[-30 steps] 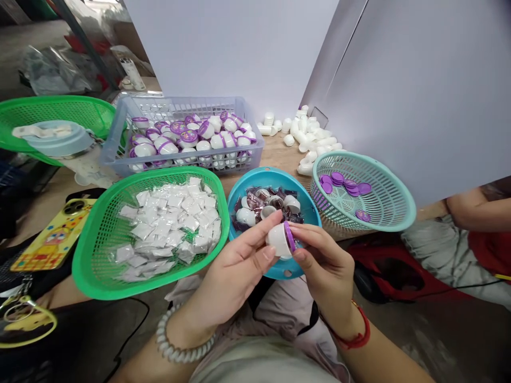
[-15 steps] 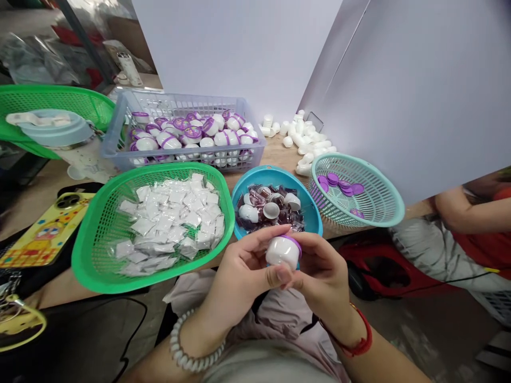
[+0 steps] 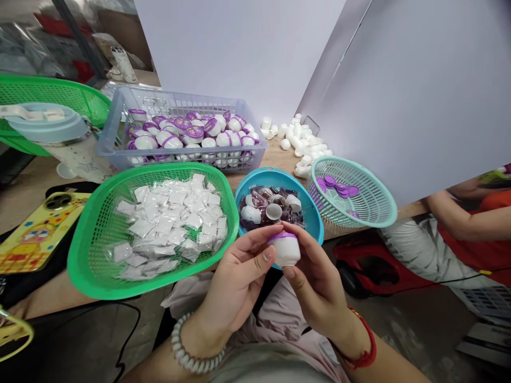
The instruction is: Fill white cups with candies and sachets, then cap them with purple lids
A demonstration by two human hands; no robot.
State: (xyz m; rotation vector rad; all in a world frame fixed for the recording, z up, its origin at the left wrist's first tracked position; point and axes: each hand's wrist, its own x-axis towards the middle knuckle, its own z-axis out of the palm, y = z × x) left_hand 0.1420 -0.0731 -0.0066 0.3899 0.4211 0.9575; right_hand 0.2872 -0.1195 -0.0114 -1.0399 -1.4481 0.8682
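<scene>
Between both hands, above my lap, is a small white plastic cup with a purple lid (image 3: 286, 250), its lid side up and away from me. My left hand (image 3: 243, 271) grips its left side with thumb and fingertips. On the other side, my right hand (image 3: 317, 271) holds it with the thumb low and the fingers behind. Just beyond the hands stands a blue bowl (image 3: 319, 230) with dark red-brown packets and several white cups. A light green basket (image 3: 379, 198) to its right holds purple lids (image 3: 339, 186).
A green basket (image 3: 85, 266) of white sachets (image 3: 171, 223) stands left of my hands. Behind it, a clear bin (image 3: 179, 159) holds many purple-lidded cups. Loose white cups (image 3: 299, 138) lie by the white board. A phone (image 3: 40, 231) lies left; a person's arm (image 3: 455, 221) shows right.
The lidded cup has been turned in my fingers, so its purple lid now faces up rather than right. My left thumb has shifted up to the lid's edge. The camera view has moved slightly.
</scene>
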